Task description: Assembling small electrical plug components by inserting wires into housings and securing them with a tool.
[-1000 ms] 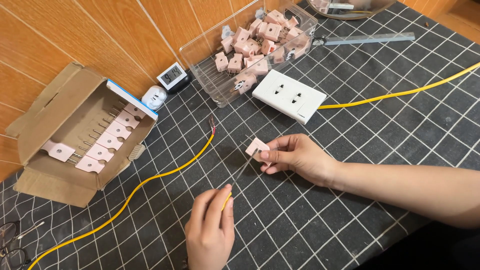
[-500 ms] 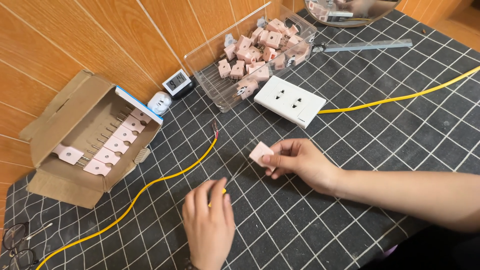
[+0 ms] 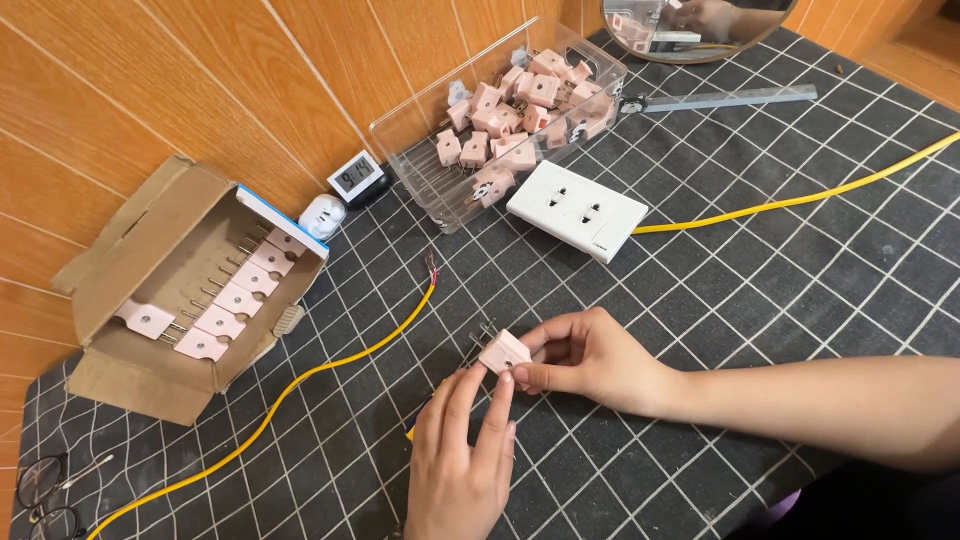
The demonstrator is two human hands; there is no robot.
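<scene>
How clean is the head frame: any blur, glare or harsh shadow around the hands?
Head view: sharp and evenly lit; the pink plug and both hands, left hand and right hand, show no motion blur; soft shadows only; mild reflections on the clear plastic bin; straight grid lines bend slightly near the edges.

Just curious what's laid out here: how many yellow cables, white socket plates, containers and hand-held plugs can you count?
yellow cables: 2
white socket plate: 1
containers, clear bin and cardboard box: 2
pink plug, held by left hand and right hand: 1
Total: 6
</scene>
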